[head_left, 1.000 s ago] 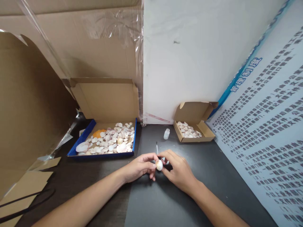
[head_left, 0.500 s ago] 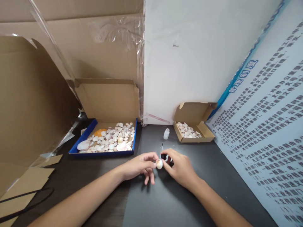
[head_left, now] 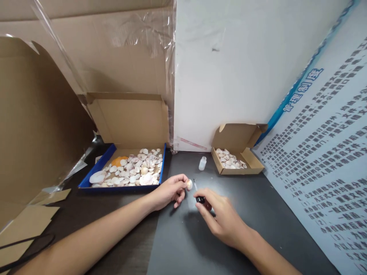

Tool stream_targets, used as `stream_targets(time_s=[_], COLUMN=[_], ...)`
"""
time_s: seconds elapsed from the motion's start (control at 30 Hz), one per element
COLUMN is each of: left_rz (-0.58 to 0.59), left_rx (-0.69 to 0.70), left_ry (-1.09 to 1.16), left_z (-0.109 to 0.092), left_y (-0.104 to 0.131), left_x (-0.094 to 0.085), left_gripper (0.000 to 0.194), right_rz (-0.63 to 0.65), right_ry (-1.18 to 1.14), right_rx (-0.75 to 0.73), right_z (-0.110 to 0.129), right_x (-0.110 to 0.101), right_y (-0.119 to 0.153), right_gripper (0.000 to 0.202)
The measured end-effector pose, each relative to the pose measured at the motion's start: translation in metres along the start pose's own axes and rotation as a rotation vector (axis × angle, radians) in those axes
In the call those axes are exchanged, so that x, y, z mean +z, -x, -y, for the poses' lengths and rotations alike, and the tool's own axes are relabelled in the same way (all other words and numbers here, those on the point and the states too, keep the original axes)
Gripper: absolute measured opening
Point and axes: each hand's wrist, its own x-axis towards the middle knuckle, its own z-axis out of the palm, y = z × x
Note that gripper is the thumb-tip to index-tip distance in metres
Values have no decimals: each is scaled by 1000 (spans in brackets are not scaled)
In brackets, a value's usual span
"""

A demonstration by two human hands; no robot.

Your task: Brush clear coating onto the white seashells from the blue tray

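Note:
Between thumb and forefinger, my left hand (head_left: 172,191) pinches a small whitish seashell (head_left: 189,185) above the table, its other fingers curled loosely. My right hand (head_left: 215,212) grips the black cap of a small applicator brush (head_left: 200,199), whose thin stem points up and slightly left. The brush tip is close to the shell's right side; a narrow gap shows between them. Beyond both hands stands an uncapped little glass bottle (head_left: 202,163) with whitish contents.
A blue-edged cardboard box (head_left: 120,188) full of shells lies open at the left. At the right sits a smaller brown box (head_left: 242,170), also holding shells. Cardboard sheets (head_left: 31,221) and a black cord (head_left: 27,246) are at the far left. A printed poster (head_left: 318,160) lines the right side.
My left hand has moved the shell slightly up and left. My right hand has drawn back toward me with the brush, so the two hands are now farther apart.

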Motion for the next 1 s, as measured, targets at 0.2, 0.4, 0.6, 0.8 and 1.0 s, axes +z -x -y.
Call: stream_targets(time_s=[0.2,0.4,0.6,0.8,1.0], left_rz=[10,34,49,49,50], left_rx=[9,12,11,9,2], left_ry=[15,37,6,8,-20], left_z=[-4,-2,2,1,-1], left_y=[-3,-3,-4,-4,-3], left_x=[-5,-7,-10,-9,-8], left_gripper=[18,17,13,12,15], right_rz=[30,24,10,-22,-62], right_ry=[-189,-223,-235,-323,-368], right_rx=[77,92,150,148,233], right_z=[-7,-8,-9,-13,-14], right_x=[6,8,9,11,13], right_y=[-2,1,3,6,4], right_gripper=[20,21,24,24,26])
